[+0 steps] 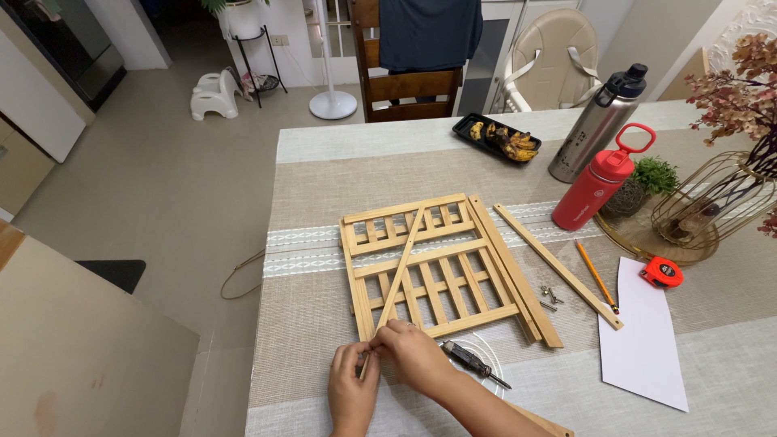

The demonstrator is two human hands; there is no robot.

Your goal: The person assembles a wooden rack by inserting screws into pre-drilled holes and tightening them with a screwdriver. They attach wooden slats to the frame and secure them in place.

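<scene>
Grip: your left hand (353, 387) and right hand (413, 350) pinch the near end of the diagonal slat (401, 267).
Slat: lies across the wooden rack (437, 271), flat on the table (324, 307).
Screwdriver (473, 362): beside your right wrist, within reach.

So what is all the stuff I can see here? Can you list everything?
wooden slatted frame: one, pale wood, middle of table
thin diagonal stick: one, pale wood, across the frame
loose slat: one, pale wood, right of frame
screws: a few, silver, beside the frame
screwdriver: one, dark handle, near edge
pencil: one, orange, right of slat
paper sheet: one, white, right side
tape measure: one, red, by paper
bottles: two, red and steel, far right
tray of bananas: one, black, far edge
chair: one, brown, behind table
left hand: at stick's lower end
right hand: beside it, same spot
</scene>
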